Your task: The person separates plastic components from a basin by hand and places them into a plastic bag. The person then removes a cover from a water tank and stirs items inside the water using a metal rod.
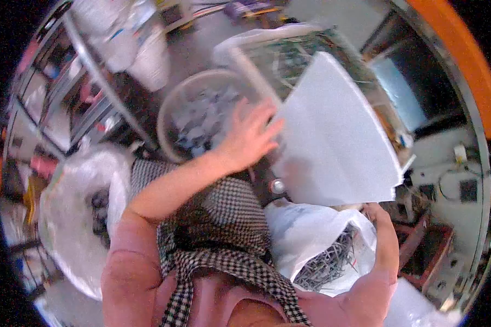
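Left hand, fingers spread, just beside the left edge of a large white sheet; right hand at the sheet's lower right corner (fingers mostly hidden, so I cannot tell their grip). Around them: a round tub, a white bag.

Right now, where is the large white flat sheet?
In the head view, the large white flat sheet is right of centre, beside the left hand and above the white bag of thin grey pieces.

The round, head-worn view faces forward and down. It sits close, above and behind both hands.
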Tool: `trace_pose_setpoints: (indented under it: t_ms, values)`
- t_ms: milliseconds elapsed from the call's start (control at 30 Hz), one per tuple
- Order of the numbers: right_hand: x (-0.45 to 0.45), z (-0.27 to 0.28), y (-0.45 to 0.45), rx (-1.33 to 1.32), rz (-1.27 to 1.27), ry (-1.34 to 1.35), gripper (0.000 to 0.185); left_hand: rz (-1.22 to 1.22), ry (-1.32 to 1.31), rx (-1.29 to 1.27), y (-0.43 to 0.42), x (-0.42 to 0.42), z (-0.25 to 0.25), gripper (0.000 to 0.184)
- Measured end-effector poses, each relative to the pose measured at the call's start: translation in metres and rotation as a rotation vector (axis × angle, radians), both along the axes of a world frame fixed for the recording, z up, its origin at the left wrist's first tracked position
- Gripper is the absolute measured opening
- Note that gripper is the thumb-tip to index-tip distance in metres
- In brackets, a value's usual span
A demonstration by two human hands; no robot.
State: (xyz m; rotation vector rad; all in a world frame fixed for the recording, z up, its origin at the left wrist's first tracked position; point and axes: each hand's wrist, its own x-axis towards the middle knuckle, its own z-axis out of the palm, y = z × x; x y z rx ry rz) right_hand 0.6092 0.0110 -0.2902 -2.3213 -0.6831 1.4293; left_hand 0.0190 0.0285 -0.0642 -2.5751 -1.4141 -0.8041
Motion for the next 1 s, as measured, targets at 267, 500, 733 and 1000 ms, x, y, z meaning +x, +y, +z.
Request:
trace_pose_setpoints:
  t_ms: [267, 500, 733, 1000]
  values:
    - [0.032, 0.104, 0.046, -0.006, 0.478, -0.958, 0.032, 0.586, 0.417, -0.526, -0.005, -0.218, -0.078, 0.031]
    - [-0.207, 0.292, 0.111, 1.263, 0.245, -1.159, 0.026, 0.397, 0.313, -1.578, 0.039, -0.266, -0.241, 0.034]
    - [-0.497, 0.093, 0.218, 0.650, 1.255, -0.353, 0.032, 0.458, -0.082, -0.931, 0.116, -0.221, -0.339, 0.034]
    - [-0.658, -0.180, 0.291, 0.384, 1.644, -0.443, 0.034, 0.508, 0.055, -1.302, 0.192, -0.225, -0.377, 0.036]
